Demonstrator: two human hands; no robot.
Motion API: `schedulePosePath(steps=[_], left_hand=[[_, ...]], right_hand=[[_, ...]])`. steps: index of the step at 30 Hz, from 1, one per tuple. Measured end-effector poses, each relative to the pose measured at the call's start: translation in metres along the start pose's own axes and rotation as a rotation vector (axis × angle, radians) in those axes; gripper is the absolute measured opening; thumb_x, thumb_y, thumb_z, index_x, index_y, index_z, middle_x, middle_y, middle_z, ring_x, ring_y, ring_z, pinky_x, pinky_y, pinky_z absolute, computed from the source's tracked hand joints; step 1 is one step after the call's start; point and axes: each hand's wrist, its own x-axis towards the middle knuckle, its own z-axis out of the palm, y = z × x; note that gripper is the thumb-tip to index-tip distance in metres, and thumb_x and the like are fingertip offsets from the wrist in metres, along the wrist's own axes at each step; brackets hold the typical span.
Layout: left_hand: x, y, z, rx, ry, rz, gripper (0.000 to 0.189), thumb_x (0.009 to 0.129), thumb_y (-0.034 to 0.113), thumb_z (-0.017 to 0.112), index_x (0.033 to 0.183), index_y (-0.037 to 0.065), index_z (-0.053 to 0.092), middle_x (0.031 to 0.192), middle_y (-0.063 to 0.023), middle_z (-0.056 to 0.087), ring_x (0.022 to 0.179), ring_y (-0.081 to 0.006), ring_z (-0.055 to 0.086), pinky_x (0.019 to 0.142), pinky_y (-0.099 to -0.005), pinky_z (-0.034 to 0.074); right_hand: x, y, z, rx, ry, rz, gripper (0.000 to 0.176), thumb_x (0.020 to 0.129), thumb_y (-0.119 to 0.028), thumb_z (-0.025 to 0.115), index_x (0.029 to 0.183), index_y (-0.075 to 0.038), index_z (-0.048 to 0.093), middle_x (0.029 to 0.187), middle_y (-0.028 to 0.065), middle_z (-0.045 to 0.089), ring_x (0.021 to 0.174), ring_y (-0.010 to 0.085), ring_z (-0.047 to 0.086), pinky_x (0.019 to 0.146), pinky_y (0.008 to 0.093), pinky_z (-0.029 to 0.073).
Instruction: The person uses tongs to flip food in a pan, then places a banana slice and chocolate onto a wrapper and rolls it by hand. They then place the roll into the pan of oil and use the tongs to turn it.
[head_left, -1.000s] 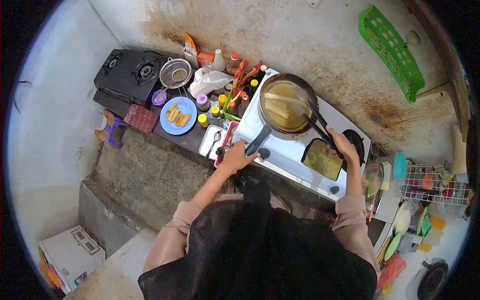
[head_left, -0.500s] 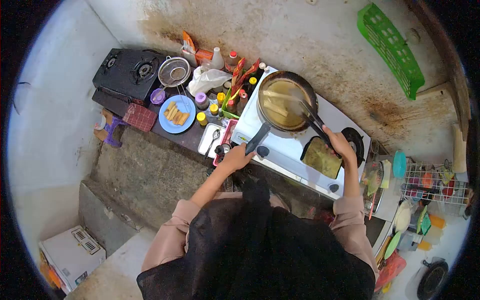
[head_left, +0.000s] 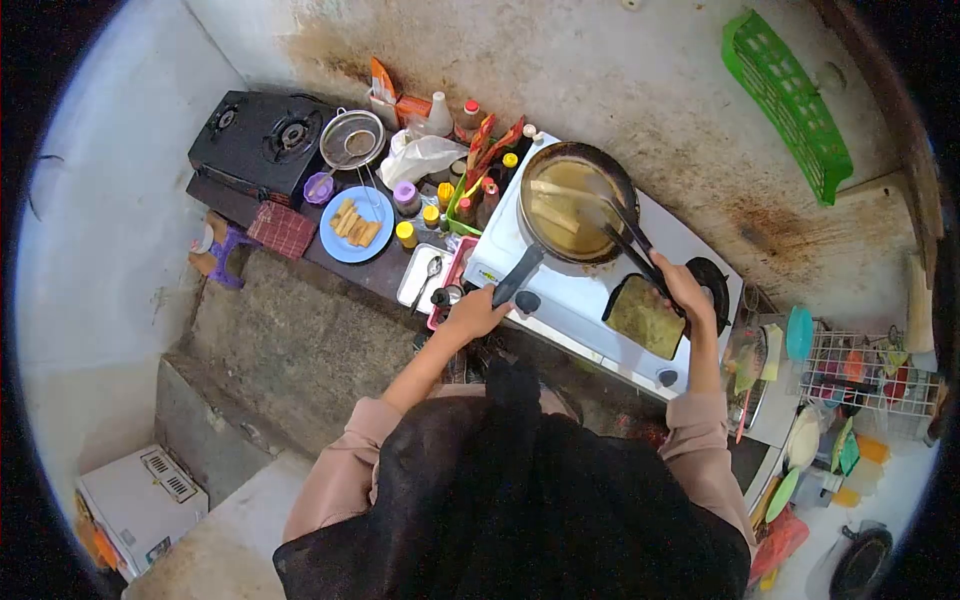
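My left hand [head_left: 474,315] is wrapped round the black handle [head_left: 519,277] of a frying pan [head_left: 572,150] on the white stove. Oil fills the pan's bottom, and two long pale rolls, one roll [head_left: 561,190] above another roll [head_left: 555,216], lie in it. In my right hand [head_left: 684,292] is a pair of black tongs [head_left: 640,262]. Their arms stand apart, with the tips over the right side of the pan, right of the rolls. I see nothing between the tips. Some fingers of my right hand are hidden behind the tongs.
A blue plate [head_left: 337,246] of golden rolls stands on the dark counter to the left. Beside it are a strainer [head_left: 352,140], several yellow-capped jars and a white tray [head_left: 411,289] with a spoon. A black two-burner stove [head_left: 245,145] is farther left; a wire rack [head_left: 870,375] stands right.
The tongs' arms have spread wider, and their tips have shifted slightly down and right. My left hand keeps its hold on the handle. The view has shifted a little.
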Motion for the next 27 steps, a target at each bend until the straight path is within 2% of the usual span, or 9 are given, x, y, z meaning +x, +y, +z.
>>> schedulePosePath(steps=[3, 6, 7, 10, 13, 16, 19, 22, 27], left_hand=[[0.000, 0.000, 0.000, -0.011, -0.006, -0.017, 0.046, 0.082, 0.043, 0.054, 0.094, -0.002, 0.051, 0.081, -0.0238, 0.059, 0.079, -0.0393, 0.058, 0.069, -0.0442, 0.045], [0.001, 0.000, 0.000, -0.007, -0.002, -0.016, 0.046, 0.082, 0.043, 0.054, 0.094, -0.002, 0.051, 0.081, -0.0239, 0.059, 0.079, -0.0392, 0.058, 0.069, -0.0445, 0.045], [0.001, 0.000, -0.001, -0.004, -0.006, -0.015, 0.046, 0.082, 0.043, 0.054, 0.093, -0.002, 0.051, 0.081, -0.0238, 0.059, 0.079, -0.0391, 0.058, 0.069, -0.0445, 0.045], [0.000, 0.003, -0.003, 0.006, -0.018, -0.014, 0.046, 0.081, 0.043, 0.054, 0.093, -0.002, 0.051, 0.080, -0.0237, 0.059, 0.078, -0.0390, 0.059, 0.068, -0.0444, 0.045], [0.000, 0.001, -0.003, 0.011, -0.018, -0.005, 0.047, 0.081, 0.043, 0.054, 0.093, -0.002, 0.050, 0.078, -0.0235, 0.059, 0.077, -0.0388, 0.059, 0.067, -0.0445, 0.045], [0.000, 0.003, -0.005, 0.007, -0.040, -0.009, 0.051, 0.081, 0.045, 0.053, 0.095, -0.004, 0.051, 0.083, -0.0250, 0.059, 0.080, -0.0396, 0.058, 0.070, -0.0456, 0.045], [-0.002, 0.009, -0.010, 0.004, -0.076, -0.033, 0.053, 0.082, 0.046, 0.052, 0.096, -0.005, 0.051, 0.085, -0.0259, 0.059, 0.082, -0.0401, 0.058, 0.071, -0.0463, 0.045], [-0.002, 0.009, -0.012, -0.011, -0.083, -0.026, 0.053, 0.082, 0.046, 0.052, 0.096, -0.005, 0.051, 0.085, -0.0259, 0.059, 0.082, -0.0402, 0.058, 0.071, -0.0463, 0.045], [-0.002, 0.007, -0.011, -0.013, -0.094, -0.042, 0.053, 0.082, 0.046, 0.051, 0.096, -0.005, 0.050, 0.083, -0.0253, 0.059, 0.081, -0.0407, 0.058, 0.071, -0.0462, 0.045]], right_hand=[[-0.015, 0.006, 0.000, -0.013, 0.029, 0.056, 0.066, 0.078, -0.063, 0.046, 0.060, 0.001, 0.053, 0.050, 0.0054, 0.047, 0.039, 0.0143, 0.043, 0.037, 0.0303, 0.033], [-0.002, 0.002, 0.008, -0.041, -0.040, 0.075, 0.066, 0.079, -0.062, 0.046, 0.061, 0.001, 0.054, 0.048, 0.0045, 0.046, 0.040, 0.0142, 0.044, 0.037, 0.0300, 0.033], [-0.001, -0.006, 0.013, -0.028, -0.018, 0.013, 0.065, 0.079, -0.062, 0.046, 0.060, 0.000, 0.053, 0.049, 0.0044, 0.046, 0.039, 0.0141, 0.044, 0.036, 0.0302, 0.033], [-0.001, -0.025, 0.020, 0.100, 0.019, 0.019, 0.065, 0.079, -0.062, 0.046, 0.060, 0.001, 0.053, 0.050, 0.0048, 0.047, 0.039, 0.0138, 0.044, 0.036, 0.0301, 0.033], [-0.004, -0.012, 0.009, 0.119, -0.026, -0.049, 0.065, 0.079, -0.061, 0.046, 0.060, 0.001, 0.053, 0.051, 0.0059, 0.049, 0.038, 0.0139, 0.043, 0.036, 0.0302, 0.033], [-0.019, -0.003, -0.001, 0.005, 0.023, 0.081, 0.066, 0.079, -0.060, 0.046, 0.060, 0.002, 0.053, 0.053, 0.0071, 0.050, 0.038, 0.0145, 0.044, 0.036, 0.0304, 0.033], [-0.013, 0.002, 0.002, -0.001, -0.013, 0.102, 0.066, 0.079, -0.061, 0.046, 0.058, 0.002, 0.053, 0.053, 0.0074, 0.050, 0.038, 0.0151, 0.044, 0.036, 0.0307, 0.033], [0.007, -0.008, 0.011, -0.026, -0.052, 0.023, 0.066, 0.079, -0.061, 0.046, 0.057, 0.001, 0.051, 0.052, 0.0071, 0.049, 0.038, 0.0149, 0.044, 0.036, 0.0301, 0.033], [0.010, -0.022, 0.010, 0.023, -0.001, 0.002, 0.065, 0.079, -0.061, 0.046, 0.056, 0.000, 0.052, 0.050, 0.0068, 0.048, 0.037, 0.0149, 0.043, 0.037, 0.0298, 0.033]])
